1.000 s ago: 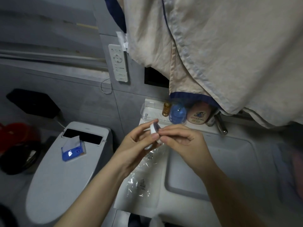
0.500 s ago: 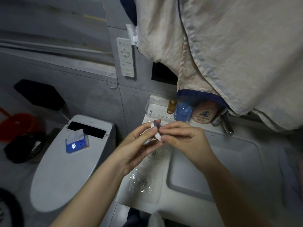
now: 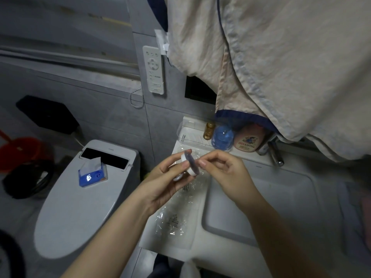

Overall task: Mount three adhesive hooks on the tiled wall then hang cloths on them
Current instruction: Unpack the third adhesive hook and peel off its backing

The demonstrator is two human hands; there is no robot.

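The left hand (image 3: 164, 181) holds one round white hook (image 3: 189, 164) over the sink (image 3: 261, 207), fingers pinched on its rim. A second ago the right hand (image 3: 224, 173) picked at the hook's face; now its thumb and forefinger, pinched together, have drawn slightly back, likely peeling the backing film. One hook shows, none on the grey wall (image 3: 112, 109). One cloth (image 3: 281, 67) hangs above.

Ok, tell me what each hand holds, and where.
Left hand pinches the hook by its white rim. Right hand picks at its face edge; whether film is gripped can't be told.
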